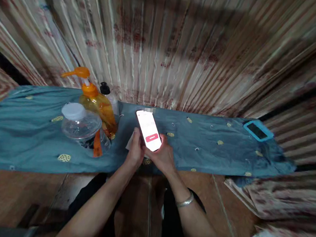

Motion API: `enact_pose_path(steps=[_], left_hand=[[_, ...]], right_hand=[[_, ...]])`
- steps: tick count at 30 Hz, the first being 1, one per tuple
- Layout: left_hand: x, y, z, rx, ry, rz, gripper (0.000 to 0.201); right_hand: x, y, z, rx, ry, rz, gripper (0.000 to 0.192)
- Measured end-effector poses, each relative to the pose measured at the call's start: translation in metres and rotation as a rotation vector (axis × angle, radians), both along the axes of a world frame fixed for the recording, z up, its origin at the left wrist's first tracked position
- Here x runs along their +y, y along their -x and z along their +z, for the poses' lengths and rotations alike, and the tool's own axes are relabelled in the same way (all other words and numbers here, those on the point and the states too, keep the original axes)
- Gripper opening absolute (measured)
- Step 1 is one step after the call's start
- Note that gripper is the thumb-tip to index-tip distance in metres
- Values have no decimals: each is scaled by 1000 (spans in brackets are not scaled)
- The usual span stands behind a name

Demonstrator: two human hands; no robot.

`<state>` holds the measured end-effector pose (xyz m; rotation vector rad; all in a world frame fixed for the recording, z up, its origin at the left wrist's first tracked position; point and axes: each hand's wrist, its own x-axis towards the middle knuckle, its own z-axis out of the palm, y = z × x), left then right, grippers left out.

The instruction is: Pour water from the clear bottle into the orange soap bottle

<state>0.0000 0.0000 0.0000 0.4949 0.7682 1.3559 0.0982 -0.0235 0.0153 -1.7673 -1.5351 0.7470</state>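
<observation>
A lit smartphone (148,130) is held in both hands above the near edge of a table (27,148) draped in a blue-green embroidered cloth (206,147), against a backdrop of pleated, patterned curtains (184,48). The left hand (135,152) is wrapped around the phone's lower left edge, its fingers closed on the casing, while the right hand (163,157) is cupped under the lower right side, fingers curled behind the device; a metal bangle (184,201) is worn on that wrist. A white screen with a red button near its bottom is displayed, tilted up toward the camera.

The phone is judged to be light, rigid and slim, with a smooth glass face that is likely slippery and breakable if dropped on the tiled floor (7,192) below. It is best gripped along its two long edges, low on the body as it is here, with the screen left free.

To the left on the cloth, an orange pump bottle (98,101) is seen just behind a clear plastic jar with a white lid (79,123), and a small dark-capped bottle (107,92) is partly hidden beside the pump bottle. A second phone in a bright blue case (258,130) is laid flat well apart at the far right of the table.
</observation>
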Motion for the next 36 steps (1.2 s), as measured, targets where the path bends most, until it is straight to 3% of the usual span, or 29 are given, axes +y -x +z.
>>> enact_pose_path(steps=[10,29,36], left_hand=[[3,4,8,-16,78,7,57],[8,11,9,-32,87,58,58],[8,5,4,-19,76,11,61]], right_hand=[[-2,1,-3,3,-12,54,84],[-5,7,-8,65,-61,85,90],[-4,8,-14,46,-24,31,112]])
